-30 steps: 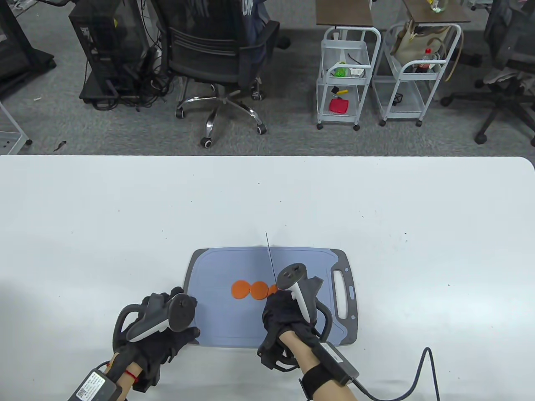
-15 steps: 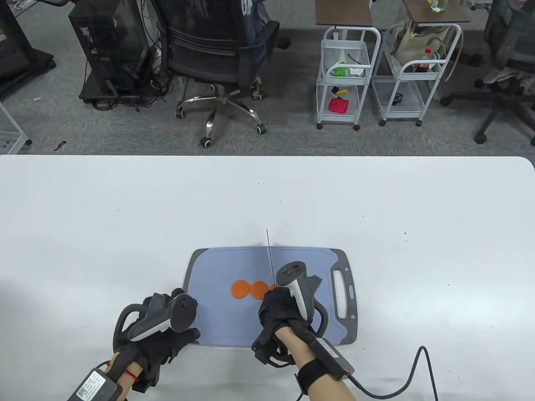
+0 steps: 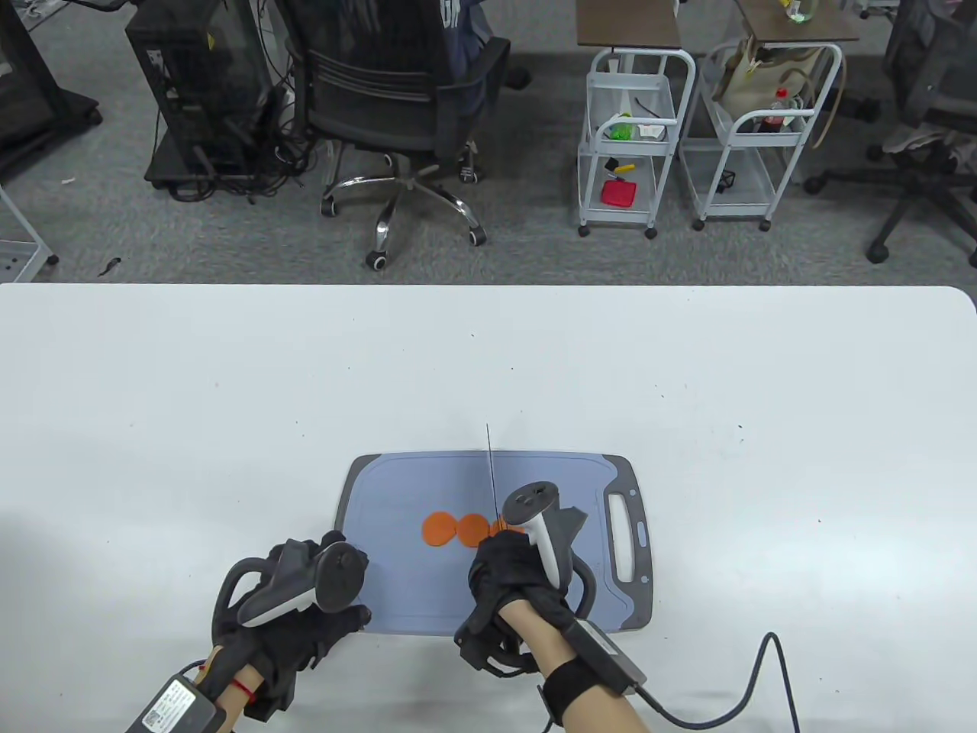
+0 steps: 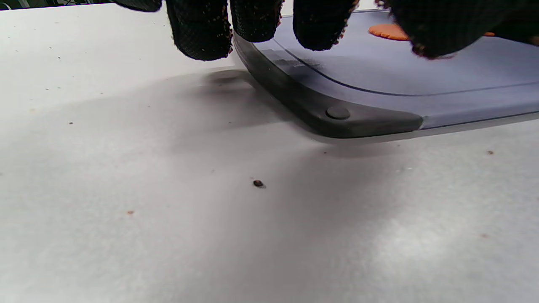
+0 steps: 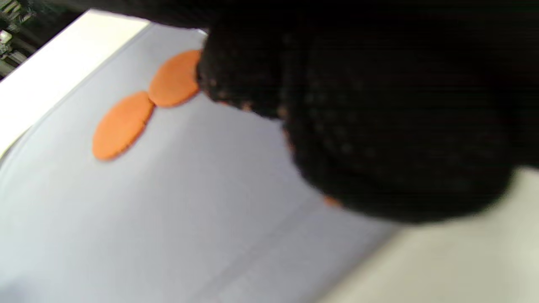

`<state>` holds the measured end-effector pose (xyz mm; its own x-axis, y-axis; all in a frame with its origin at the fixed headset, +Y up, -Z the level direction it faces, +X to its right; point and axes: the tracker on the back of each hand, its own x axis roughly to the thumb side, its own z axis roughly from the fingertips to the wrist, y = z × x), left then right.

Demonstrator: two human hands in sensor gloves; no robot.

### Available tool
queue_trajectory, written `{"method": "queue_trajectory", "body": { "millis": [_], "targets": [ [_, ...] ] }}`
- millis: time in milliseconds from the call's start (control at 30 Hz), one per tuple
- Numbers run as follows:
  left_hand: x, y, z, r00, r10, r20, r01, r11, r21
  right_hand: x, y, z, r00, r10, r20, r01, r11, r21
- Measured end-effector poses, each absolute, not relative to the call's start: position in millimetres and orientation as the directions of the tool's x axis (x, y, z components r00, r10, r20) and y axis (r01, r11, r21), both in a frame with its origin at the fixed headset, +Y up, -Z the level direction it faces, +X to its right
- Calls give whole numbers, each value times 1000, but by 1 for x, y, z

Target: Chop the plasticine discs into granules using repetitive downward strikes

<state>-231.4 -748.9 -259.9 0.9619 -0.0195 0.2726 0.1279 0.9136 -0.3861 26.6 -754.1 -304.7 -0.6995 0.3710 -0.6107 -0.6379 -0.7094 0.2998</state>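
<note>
Orange plasticine discs (image 3: 439, 528) lie in a row on the blue-grey cutting board (image 3: 412, 489); the rightmost disc is partly hidden behind my right hand. My right hand (image 3: 510, 574) grips a knife whose thin blade (image 3: 491, 473) stands edge-on above the rightmost disc. The discs also show in the right wrist view (image 5: 122, 125), where my glove fills most of the frame. My left hand (image 3: 324, 603) rests at the board's near left corner (image 4: 337, 118), fingers (image 4: 198, 29) over its left edge.
The board's handle slot (image 3: 626, 534) is on its right end. The white table (image 3: 229, 397) stretches wide around the board. A cable (image 3: 771, 672) trails from my right wrist. Chairs and carts stand on the floor beyond the far edge.
My right hand with the knife has shifted slightly left and toward me. My left hand has edged a little right along the board's corner. The discs have not moved.
</note>
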Motion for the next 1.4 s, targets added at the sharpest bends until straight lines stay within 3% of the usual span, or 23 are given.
{"method": "queue_trajectory", "body": {
  "millis": [133,300,400,467,600,800,933,967,1067,1233,1400],
  "targets": [
    [-232,-746,-258,961,-8,276,118,917,-382,29,-743,-323,-699,309,-645,-632,-689,355],
    [-235,-746,-260,966,-3,258,106,917,-384,35,-730,-302,-634,338,-696,-732,-554,397],
    [-233,-750,-260,963,-22,267,132,906,-402,28,-747,-293,-662,349,-663,-692,-624,363],
    [-230,-751,-259,960,-25,278,141,904,-404,23,-756,-297,-657,424,-623,-680,-691,247],
    [-229,-749,-256,957,-24,289,143,905,-400,28,-747,-325,-682,336,-650,-655,-676,338],
    [-232,-747,-257,962,-24,274,134,910,-393,35,-730,-309,-629,342,-698,-737,-547,397],
    [-228,-752,-257,958,-35,285,155,898,-412,22,-754,-300,-668,340,-661,-679,-643,355],
    [-227,-752,-257,957,-35,288,158,897,-414,20,-757,-304,-641,434,-633,-704,-661,259],
    [-227,-752,-256,956,-39,292,163,896,-412,25,-754,-321,-602,392,-696,-734,-614,289],
    [-233,-745,-258,961,-4,276,114,916,-384,30,-733,-318,-657,377,-652,-712,-593,375],
    [-235,-743,-258,963,-24,270,127,919,-373,16,-733,-302,-780,306,-546,-566,-717,407]
  ]
}}
